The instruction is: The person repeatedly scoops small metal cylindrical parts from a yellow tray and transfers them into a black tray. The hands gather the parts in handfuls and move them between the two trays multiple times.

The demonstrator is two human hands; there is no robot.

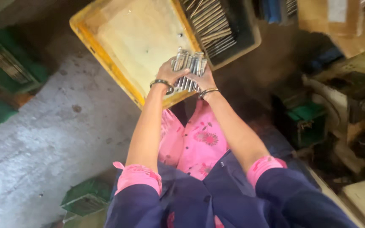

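Both hands [189, 78] clasp metal rods [187, 67] (long axes pointing away).

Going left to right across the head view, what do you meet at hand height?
Green crate → yellow tray → left hand → bundle of metal rods → right hand → dark crate of rods.

A rough grey concrete floor [43, 139] carries everything here. Directly beneath the hands sits a shallow yellow plastic tray [106, 59], its pale bottom bare. Touching that tray on the side beyond the hands is a dark crate filled with long metal rods [216, 25]. Green plastic crates [9, 71] stand well off to the left, and another green crate [85, 196] lies near the left elbow.
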